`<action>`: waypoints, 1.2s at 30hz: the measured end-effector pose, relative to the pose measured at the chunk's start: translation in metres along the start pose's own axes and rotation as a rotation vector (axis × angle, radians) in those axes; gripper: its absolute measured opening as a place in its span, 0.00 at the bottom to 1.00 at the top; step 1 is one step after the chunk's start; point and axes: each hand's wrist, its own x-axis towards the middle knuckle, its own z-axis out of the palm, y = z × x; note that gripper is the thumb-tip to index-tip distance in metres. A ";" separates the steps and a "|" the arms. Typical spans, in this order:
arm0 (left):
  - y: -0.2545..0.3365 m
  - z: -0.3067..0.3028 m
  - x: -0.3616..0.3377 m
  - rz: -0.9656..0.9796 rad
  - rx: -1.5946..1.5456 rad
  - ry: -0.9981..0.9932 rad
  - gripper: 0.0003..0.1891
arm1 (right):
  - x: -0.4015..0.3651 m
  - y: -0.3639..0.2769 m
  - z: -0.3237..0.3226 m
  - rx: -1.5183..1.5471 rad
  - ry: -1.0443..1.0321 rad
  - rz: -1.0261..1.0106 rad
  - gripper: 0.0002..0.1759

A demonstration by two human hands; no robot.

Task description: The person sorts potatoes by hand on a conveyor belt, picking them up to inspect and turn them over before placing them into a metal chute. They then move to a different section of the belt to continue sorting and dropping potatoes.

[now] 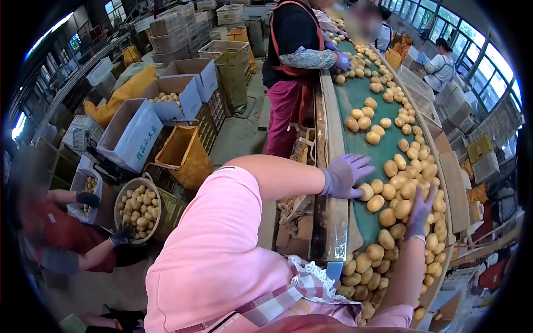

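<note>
My left hand (pixel 347 176), in a purple glove, reaches over the near rail with its fingers spread beside a few potatoes (pixel 375 203), holding nothing. Deeper in the heap, my right hand (pixel 420 213), also gloved in purple, lies among the potatoes with its fingers stretched out. It touches potatoes at its side, and none is visibly gripped. Beneath both hands runs a green conveyor belt (pixel 363 222). Potatoes are crowded thickly along its right side and toward my body, with looser groups farther up.
A metal rail (pixel 336 222) edges the belt on my left. Ahead, a co-worker in a red apron (pixel 293 69) handles potatoes. To the left stand a basket of potatoes (pixel 157 222), cardboard boxes (pixel 130 136) and an orange sack (pixel 183 155); another gloved person bends by the basket.
</note>
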 end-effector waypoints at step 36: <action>0.223 0.127 0.054 0.940 0.128 -0.821 0.30 | -0.386 0.014 -0.215 -0.472 -0.163 0.016 0.25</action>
